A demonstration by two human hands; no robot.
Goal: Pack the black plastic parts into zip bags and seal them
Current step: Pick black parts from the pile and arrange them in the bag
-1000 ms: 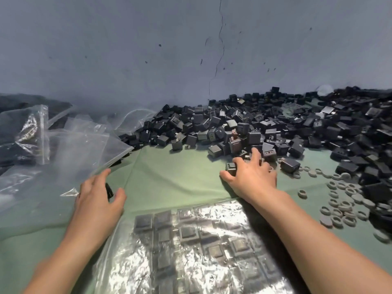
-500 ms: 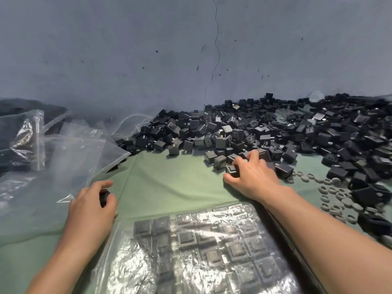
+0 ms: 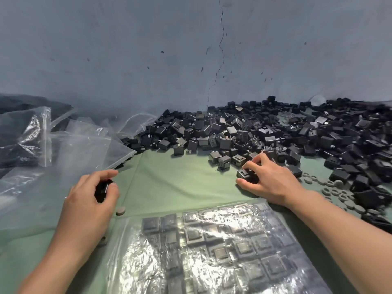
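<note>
A big heap of black plastic parts (image 3: 265,132) covers the green cloth along the wall, from the centre to the right. My left hand (image 3: 89,200) grips one black part (image 3: 101,188) in its curled fingers, just right of the empty clear zip bags (image 3: 70,149). My right hand (image 3: 269,181) is at the heap's near edge, with its thumb and fingers curled round a black part (image 3: 245,174). A filled zip bag (image 3: 212,251) with several black parts in rows lies flat between my forearms.
Small grey rings (image 3: 337,192) are scattered on the green cloth (image 3: 180,183) at the right, and one grey disc (image 3: 121,210) lies by my left hand. More plastic bags pile up at the far left (image 3: 23,132). A cracked grey wall (image 3: 191,60) stands behind.
My left hand has drawn back from the empty bags toward me with a black part in it. My right hand has closed on a part at the heap's edge and pulled slightly back.
</note>
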